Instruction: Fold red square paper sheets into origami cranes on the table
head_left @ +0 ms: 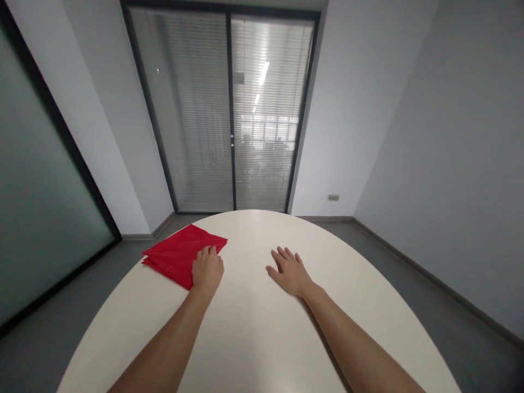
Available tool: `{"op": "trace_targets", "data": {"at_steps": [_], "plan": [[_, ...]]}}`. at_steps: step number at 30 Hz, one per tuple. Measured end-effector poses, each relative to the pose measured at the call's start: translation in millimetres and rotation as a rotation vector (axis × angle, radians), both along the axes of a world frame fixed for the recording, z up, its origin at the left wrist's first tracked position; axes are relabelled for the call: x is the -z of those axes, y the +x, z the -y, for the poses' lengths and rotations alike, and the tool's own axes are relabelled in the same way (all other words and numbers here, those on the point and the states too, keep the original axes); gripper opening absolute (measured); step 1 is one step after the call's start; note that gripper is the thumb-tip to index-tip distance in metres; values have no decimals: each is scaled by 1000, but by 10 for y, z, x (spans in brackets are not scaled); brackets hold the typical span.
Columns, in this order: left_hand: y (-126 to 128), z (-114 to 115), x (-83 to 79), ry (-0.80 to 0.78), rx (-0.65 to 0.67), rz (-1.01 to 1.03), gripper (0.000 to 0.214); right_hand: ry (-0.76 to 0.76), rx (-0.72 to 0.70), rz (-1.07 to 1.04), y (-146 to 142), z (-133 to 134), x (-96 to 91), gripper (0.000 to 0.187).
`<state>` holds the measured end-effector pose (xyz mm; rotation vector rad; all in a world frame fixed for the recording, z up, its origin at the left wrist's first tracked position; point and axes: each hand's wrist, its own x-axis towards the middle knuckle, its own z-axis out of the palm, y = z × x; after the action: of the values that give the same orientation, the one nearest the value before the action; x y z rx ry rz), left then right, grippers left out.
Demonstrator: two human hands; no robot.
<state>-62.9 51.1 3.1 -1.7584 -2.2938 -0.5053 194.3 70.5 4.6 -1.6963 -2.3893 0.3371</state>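
Observation:
A red folded sheet point(176, 252) of thin, creased material, cloth or plastic I cannot tell, lies on the left part of the round white table point(254, 327). Its layers show at the left corner, which reaches the table's edge. My left hand point(207, 269) is on its near right side with the fingers curled over the material; the thumb side is partly hidden. To the right, my right hand point(290, 271) rests palm down on the bare tabletop, fingers spread and holding nothing. It is apart from the red sheet.
Beyond the table stands a dark-framed glass partition point(200, 109) with blinds. A white wall point(347, 98) with a small socket plate point(333, 197) is at the right. Frosted glass point(36, 180) in a black frame is at the left, above grey floor.

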Motion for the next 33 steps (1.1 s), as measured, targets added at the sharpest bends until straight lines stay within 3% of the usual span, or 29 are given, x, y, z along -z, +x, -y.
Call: {"op": "trace_targets", "data": {"at_steps": [8,19,24,33], "plan": [[-135,-33,-6,17,-1,107,34,3,-1,-6,4,6,6,70],[-96,-6,-69,69,-34,186,34,21,-4,-7,6,10,12,69],[-91,12,-92,117,-17,215,24,16,-1,-1,8,24,0,69],[-191,-41,-1,71,-38,217,14,15,-2,-21,18,26,-3,69]]}}
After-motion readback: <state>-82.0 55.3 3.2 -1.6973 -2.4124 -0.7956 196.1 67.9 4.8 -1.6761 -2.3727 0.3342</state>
